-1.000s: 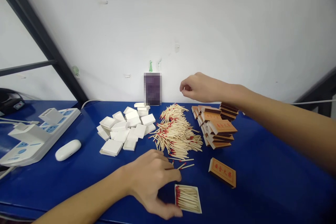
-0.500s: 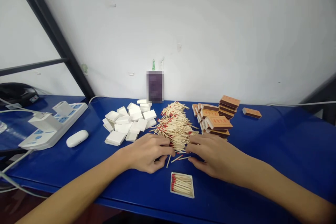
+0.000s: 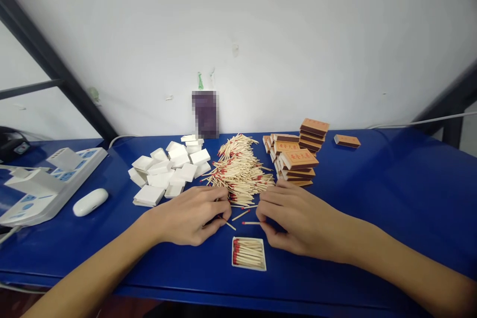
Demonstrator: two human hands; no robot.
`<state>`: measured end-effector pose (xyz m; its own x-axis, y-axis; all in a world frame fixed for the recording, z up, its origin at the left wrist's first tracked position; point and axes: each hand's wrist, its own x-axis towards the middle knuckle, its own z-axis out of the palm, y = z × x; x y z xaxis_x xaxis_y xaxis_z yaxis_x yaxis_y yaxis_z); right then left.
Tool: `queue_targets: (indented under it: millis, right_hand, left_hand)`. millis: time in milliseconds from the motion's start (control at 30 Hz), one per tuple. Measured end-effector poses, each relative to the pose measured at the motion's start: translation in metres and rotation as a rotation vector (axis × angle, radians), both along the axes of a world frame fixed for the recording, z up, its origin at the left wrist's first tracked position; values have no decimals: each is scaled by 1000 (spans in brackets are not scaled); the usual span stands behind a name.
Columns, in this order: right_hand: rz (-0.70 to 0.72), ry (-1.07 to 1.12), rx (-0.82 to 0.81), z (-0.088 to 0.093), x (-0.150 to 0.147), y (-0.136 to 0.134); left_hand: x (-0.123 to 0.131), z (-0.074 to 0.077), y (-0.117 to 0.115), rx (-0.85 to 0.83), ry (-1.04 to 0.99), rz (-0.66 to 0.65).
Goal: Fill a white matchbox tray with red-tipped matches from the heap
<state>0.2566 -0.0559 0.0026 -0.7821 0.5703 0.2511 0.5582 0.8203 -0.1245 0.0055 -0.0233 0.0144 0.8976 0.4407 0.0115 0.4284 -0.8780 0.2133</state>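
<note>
My left hand (image 3: 197, 213) is closed, with a match (image 3: 230, 226) sticking out from between thumb and forefinger. Opposite it, my right hand (image 3: 294, 216) pinches the plain end of another match (image 3: 251, 223), whose red head points left. A loose match (image 3: 240, 215) lies between the two hands. Behind them rises a big heap of red-tipped matches (image 3: 242, 169), which the fingers of both hands border. Just in front of the hands lies a white matchbox tray (image 3: 248, 269), with a layer of matches in it, heads to the left.
White empty matchbox trays (image 3: 160, 168) are piled left of the heap. Orange matchbox sleeves (image 3: 298, 159) are stacked to the right, and one single matchbox (image 3: 347, 140) lies farther right. A white rounded case (image 3: 90, 202) and a power strip (image 3: 55, 186) sit at the left.
My right thumb and forefinger have closed on a match. The match at my left fingertips has tilted, its free end now towards the lower right. The whole view has shifted a little.
</note>
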Motion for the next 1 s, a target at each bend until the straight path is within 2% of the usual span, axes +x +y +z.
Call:
queue_targets:
  millis: [100,167,333,433,500,633,800,1000]
  right_hand:
    - [36,70,-142,3,-7,-11]
    - [39,84,-175,0,-12,-17]
    - [-46,98,-80,-7,-15,-13]
    - [-129,88,10,-8,-8,-2]
    - [-125,70,20,-9,-4,5]
    - [-69,11,16,-16,-4,10]
    - [-65,-22,50,-23,-10,11]
    - [-100,-29,31,-20,-10,9]
  left_hand:
    - [-1,2,0,-30,4,21]
    - [-3,3,1,-62,-13,55]
    - [1,4,-2,-168,-156,130]
    - [9,1,-11,-221,-185,117]
    - [15,-3,-19,-228,-185,87]
    - [19,-11,-21,-122,-214,83]
    - [11,-21,1,135,-223,140]
    - [6,-25,11,188,-150,114]
